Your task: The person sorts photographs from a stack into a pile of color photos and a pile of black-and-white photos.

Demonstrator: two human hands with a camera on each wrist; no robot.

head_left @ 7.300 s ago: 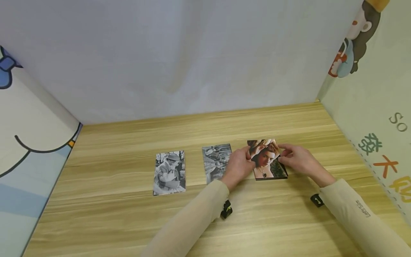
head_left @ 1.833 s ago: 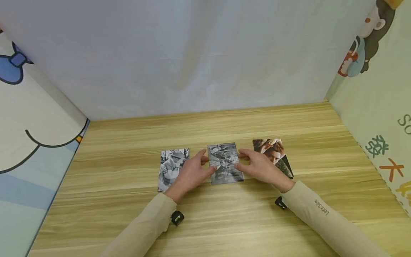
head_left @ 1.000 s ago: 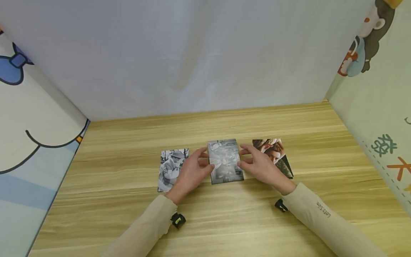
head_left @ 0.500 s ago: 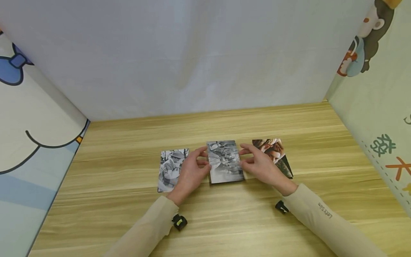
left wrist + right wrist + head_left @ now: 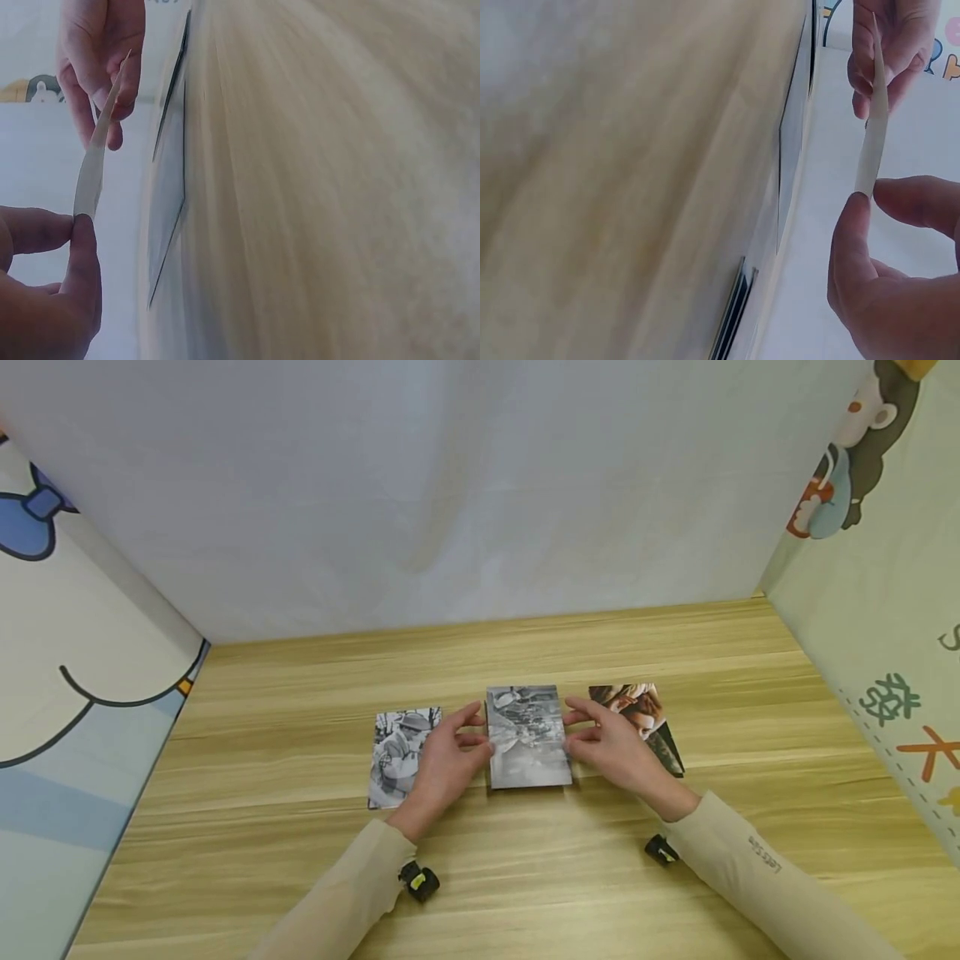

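Note:
My left hand [image 5: 448,756] pinches the left edge of a black-and-white photo card [image 5: 529,735] between thumb and fingers. The right hand [image 5: 618,752] pinches its right edge. Both wrist views show this card [image 5: 90,176] raised off the table and slightly bowed. Beneath it, another card [image 5: 169,195] lies flat on the wood. Left of it is a black-and-white photo [image 5: 397,760] of a person in a hat, partly covered by my left hand. A colour photo [image 5: 622,700] lies on the right, partly behind my right hand; the right wrist view shows a small stack [image 5: 735,315] there.
The wood-grain table [image 5: 300,877] meets a pale back wall [image 5: 337,510]. Cartoon-printed panels stand at the left [image 5: 90,610] and right [image 5: 862,610]. Dark straps [image 5: 418,881] sit at both cuffs.
Both hands have moved left from the colour photo to the middle black-and-white one. They have taken that card by its side edges and lifted it; lately it has shifted slightly right.

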